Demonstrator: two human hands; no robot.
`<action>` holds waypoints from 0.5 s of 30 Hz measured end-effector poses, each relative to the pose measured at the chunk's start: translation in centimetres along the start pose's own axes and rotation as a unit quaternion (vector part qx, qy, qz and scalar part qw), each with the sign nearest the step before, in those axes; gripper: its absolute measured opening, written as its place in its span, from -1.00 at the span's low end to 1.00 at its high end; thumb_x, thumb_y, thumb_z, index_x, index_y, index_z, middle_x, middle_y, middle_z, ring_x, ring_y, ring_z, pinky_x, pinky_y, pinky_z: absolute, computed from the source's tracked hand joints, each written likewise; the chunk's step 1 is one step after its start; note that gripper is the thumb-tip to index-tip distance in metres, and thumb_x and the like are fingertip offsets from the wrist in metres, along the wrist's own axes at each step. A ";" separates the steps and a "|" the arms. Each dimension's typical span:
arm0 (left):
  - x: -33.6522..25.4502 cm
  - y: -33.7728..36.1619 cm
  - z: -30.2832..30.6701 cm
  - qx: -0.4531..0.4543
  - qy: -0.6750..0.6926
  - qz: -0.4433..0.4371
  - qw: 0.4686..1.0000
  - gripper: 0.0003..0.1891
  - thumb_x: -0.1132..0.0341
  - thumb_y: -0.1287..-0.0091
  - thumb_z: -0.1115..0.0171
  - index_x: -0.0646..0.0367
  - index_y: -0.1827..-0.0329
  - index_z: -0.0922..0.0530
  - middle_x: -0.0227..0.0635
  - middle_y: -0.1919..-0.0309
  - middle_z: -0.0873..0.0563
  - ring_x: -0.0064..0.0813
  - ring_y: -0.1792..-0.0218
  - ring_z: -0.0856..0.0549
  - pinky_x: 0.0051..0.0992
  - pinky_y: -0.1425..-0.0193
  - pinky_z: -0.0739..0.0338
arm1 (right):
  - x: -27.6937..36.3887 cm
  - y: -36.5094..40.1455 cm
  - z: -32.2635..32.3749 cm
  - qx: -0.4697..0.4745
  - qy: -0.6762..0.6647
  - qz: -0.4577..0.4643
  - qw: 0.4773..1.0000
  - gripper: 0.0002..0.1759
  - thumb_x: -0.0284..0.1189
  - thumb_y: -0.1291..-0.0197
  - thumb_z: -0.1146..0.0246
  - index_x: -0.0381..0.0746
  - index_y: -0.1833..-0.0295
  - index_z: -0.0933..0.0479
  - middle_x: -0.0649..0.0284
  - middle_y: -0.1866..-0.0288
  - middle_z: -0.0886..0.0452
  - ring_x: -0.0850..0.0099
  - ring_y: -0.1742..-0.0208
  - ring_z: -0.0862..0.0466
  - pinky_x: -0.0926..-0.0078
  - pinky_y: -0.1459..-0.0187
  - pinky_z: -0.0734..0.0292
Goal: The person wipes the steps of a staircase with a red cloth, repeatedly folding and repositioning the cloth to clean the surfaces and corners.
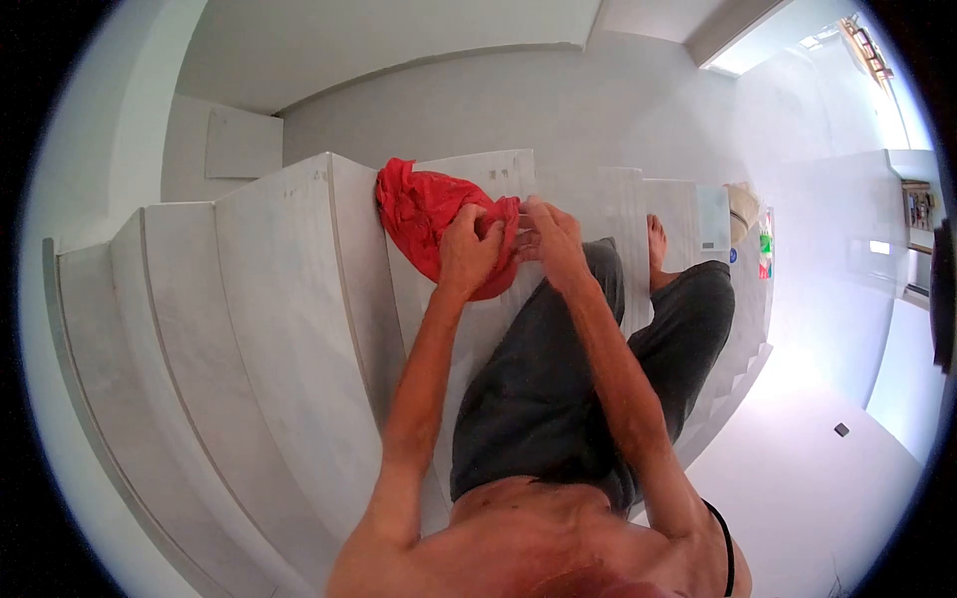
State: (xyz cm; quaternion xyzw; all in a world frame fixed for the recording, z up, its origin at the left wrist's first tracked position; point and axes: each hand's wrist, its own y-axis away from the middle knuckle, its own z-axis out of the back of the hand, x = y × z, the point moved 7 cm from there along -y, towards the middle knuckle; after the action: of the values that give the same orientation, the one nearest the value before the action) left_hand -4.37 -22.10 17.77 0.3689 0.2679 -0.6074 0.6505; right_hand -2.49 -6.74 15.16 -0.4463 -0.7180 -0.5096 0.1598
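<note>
A crumpled red cloth lies on a pale stair step, left of my bent legs in dark grey trousers. My left hand is closed on the cloth's right part, thumb and fingers pinching a fold. Beside it, my right hand is at the cloth's right edge, its fingers bent toward the material. Whether those fingertips grip the edge is too small to tell. The cloth's lower part hangs below my left hand.
Pale stairs run across the left side. Past my bare foot, a light box-like object, a beige hat-like item and a colourful packet rest on the steps. A small dark object is at the lower right.
</note>
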 end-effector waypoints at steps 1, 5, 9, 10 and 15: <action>-0.2 0.0 -0.2 -0.001 -0.003 0.002 1.000 -0.80 0.34 -0.32 -0.33 0.25 0.10 -0.58 -0.07 0.21 -0.75 -0.14 0.18 -0.75 -0.27 0.05 -0.60 | 0.6 0.0 -0.2 0.002 0.055 0.003 0.998 -0.64 -0.29 -0.43 -0.19 -0.39 -0.09 -0.59 0.13 0.18 -0.72 0.37 0.30 -0.73 0.44 0.42 -0.66; 0.2 -0.8 -1.2 0.010 0.029 0.028 0.999 -0.80 0.34 -0.29 -0.35 0.25 0.13 -0.59 -0.07 0.22 -0.75 -0.16 0.18 -0.75 -0.28 0.06 -0.60 | 0.0 -2.2 0.7 -0.011 0.218 0.049 0.975 -0.61 -0.26 -0.33 -0.30 -0.42 0.00 -0.62 0.05 0.25 -0.73 0.36 0.34 -0.72 0.41 0.44 -0.60; 1.5 -2.5 -2.4 0.005 0.073 0.067 0.995 -0.76 0.29 -0.27 -0.36 0.28 0.14 -0.61 -0.09 0.23 -0.76 -0.15 0.19 -0.76 -0.27 0.06 -0.60 | 0.7 -4.7 1.5 -0.073 0.428 0.166 0.886 -0.69 -0.33 -0.27 -0.27 -0.43 0.14 -0.59 -0.11 0.34 -0.69 0.08 0.33 -0.73 0.14 0.31 -0.61; 1.1 -2.9 -2.4 -0.007 0.049 0.064 0.997 -0.75 0.28 -0.27 -0.37 0.29 0.14 -0.62 -0.09 0.23 -0.76 -0.14 0.19 -0.76 -0.27 0.06 -0.60 | 1.4 -4.8 0.9 -0.097 0.490 0.231 0.835 -0.73 -0.36 -0.27 -0.25 -0.41 0.20 -0.59 -0.13 0.37 -0.68 0.01 0.34 -0.71 0.11 0.28 -0.61; 0.6 -4.4 -2.8 -0.025 -0.049 0.048 0.997 -0.69 0.17 -0.25 -0.34 0.26 0.14 -0.61 -0.02 0.24 -0.76 0.06 0.17 -0.74 -0.09 0.07 -0.58 | 2.8 -6.0 -0.7 -0.091 0.619 0.171 0.761 -0.74 -0.36 -0.33 -0.14 -0.39 0.19 -0.53 -0.18 0.20 -0.69 -0.14 0.09 -0.70 -0.09 0.06 -0.55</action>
State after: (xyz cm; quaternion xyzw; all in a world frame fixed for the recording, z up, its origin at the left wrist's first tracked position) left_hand -8.37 -20.19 14.94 0.3351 0.2327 -0.5858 0.7002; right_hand -8.96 -6.49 13.81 -0.1617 -0.3252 -0.7021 0.6124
